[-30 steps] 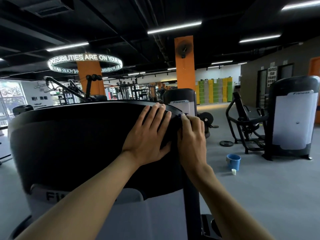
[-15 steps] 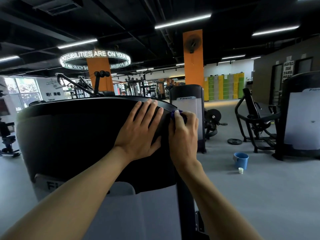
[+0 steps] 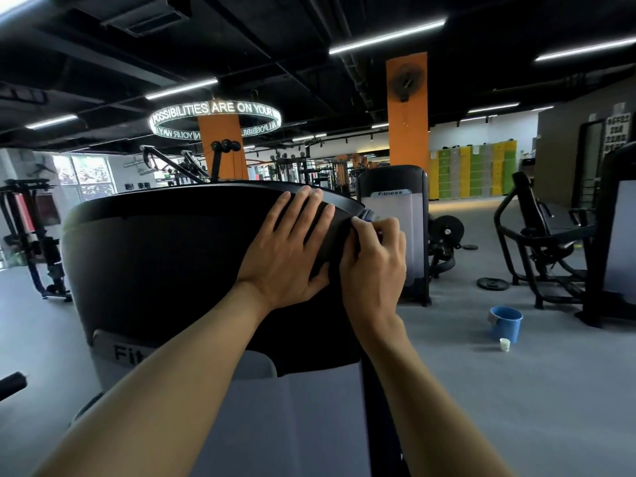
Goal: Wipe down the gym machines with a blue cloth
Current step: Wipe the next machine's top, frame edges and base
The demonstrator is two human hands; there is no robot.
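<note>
The gym floor (image 3: 481, 407) stretched grey under black machines. On the nearest machine's black shroud (image 3: 165, 263) the left hand (image 3: 285, 256) lay flat, fingers straight. The right hand (image 3: 375, 259) curled round the blue cloth (image 3: 370, 215) at the shroud's right edge.

Above the black machine shroud (image 3: 165, 256) before you, the ring light (image 3: 215, 120) reads "POSSIBILITIES ARE ON YOUR", the shroud's grey panel (image 3: 127, 352) shows "Fit", and the machine behind it (image 3: 392, 215) is labelled "Fitness".
</note>
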